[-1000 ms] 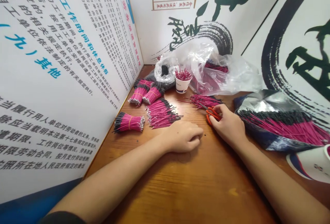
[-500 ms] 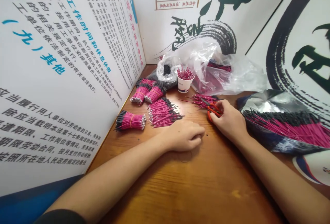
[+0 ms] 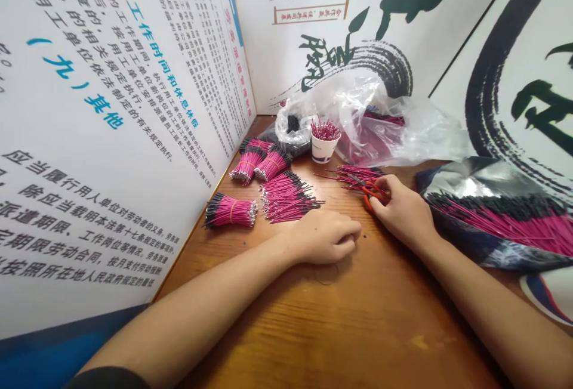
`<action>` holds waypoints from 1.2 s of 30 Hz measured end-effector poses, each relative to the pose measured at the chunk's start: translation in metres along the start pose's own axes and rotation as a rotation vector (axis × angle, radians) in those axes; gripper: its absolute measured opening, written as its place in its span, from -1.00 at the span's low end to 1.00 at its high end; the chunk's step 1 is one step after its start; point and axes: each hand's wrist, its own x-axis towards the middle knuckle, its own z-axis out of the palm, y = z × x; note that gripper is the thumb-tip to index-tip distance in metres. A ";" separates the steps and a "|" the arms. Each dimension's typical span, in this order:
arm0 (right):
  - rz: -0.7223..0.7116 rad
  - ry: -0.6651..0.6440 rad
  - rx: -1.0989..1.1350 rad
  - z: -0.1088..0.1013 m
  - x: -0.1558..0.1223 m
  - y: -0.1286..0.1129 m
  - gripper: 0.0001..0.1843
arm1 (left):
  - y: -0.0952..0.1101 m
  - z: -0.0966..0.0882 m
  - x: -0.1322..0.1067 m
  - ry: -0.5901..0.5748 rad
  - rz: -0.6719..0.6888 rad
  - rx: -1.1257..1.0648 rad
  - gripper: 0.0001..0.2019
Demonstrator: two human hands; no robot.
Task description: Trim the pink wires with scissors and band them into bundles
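Observation:
My left hand (image 3: pixel 326 236) rests on the wooden table with its fingers curled closed; what they hold, if anything, is hidden. My right hand (image 3: pixel 403 210) is closed around red-handled pliers (image 3: pixel 375 193), whose dark jaws point left over a small pile of pink-and-black wires (image 3: pixel 353 173). Just beyond my left hand lies a loose spread of similar wires (image 3: pixel 286 197). A wire bundle tied with a rubber band (image 3: pixel 231 210) lies left of that spread, and several more tied bundles (image 3: pixel 271 163) are grouped behind it.
A paper cup (image 3: pixel 324 149) full of wires stands at the back, beside a plastic bag with black contents (image 3: pixel 293 129). A large clear bag (image 3: pixel 412 132) is behind. An open bag of wires (image 3: pixel 505 216) lies at right. Printed panels (image 3: pixel 111 156) border the table.
The whole view has shifted slightly right and down. Both hands hold nearly the same pose, and the pliers stay in my right hand by the small wire pile.

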 end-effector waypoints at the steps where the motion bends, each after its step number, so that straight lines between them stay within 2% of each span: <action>1: 0.000 -0.003 0.000 0.000 0.000 0.000 -0.76 | 0.000 0.000 0.000 0.001 0.000 0.002 -0.89; 5: -0.017 0.014 0.025 0.000 -0.001 0.000 -0.76 | 0.000 0.001 0.000 0.009 0.005 0.003 -0.89; 8: -0.025 0.058 0.131 0.000 -0.003 -0.001 -0.79 | 0.000 0.001 -0.001 0.034 -0.020 -0.022 -0.90; 10: -0.052 0.065 0.259 0.000 -0.006 -0.004 -0.80 | 0.000 0.001 -0.001 0.098 -0.081 -0.063 -0.89; 15: -0.188 0.036 0.697 0.002 -0.016 -0.016 -0.80 | -0.002 0.003 0.000 0.251 -0.215 -0.202 -0.62; 18: -0.190 0.026 0.824 0.002 -0.022 -0.023 -0.81 | -0.004 0.005 0.001 0.284 -0.248 -0.200 -0.65; 20: -0.218 0.023 0.810 0.001 -0.025 -0.026 -0.82 | -0.005 0.007 0.002 0.297 -0.258 -0.181 -0.71; 26: -0.375 0.054 0.568 -0.001 -0.033 -0.028 -0.81 | -0.008 0.007 0.003 0.323 -0.196 -0.259 -0.83; 29: -0.368 0.062 0.559 0.000 -0.036 -0.029 -0.82 | -0.009 0.006 0.003 0.352 -0.197 -0.284 -0.83; 31: -0.355 0.079 0.591 0.001 -0.036 -0.029 -0.81 | -0.009 0.005 0.002 0.412 -0.213 -0.327 -0.82; 36: -0.278 0.189 0.625 0.003 -0.037 -0.028 -0.79 | -0.010 0.005 0.001 0.545 -0.269 -0.441 -0.81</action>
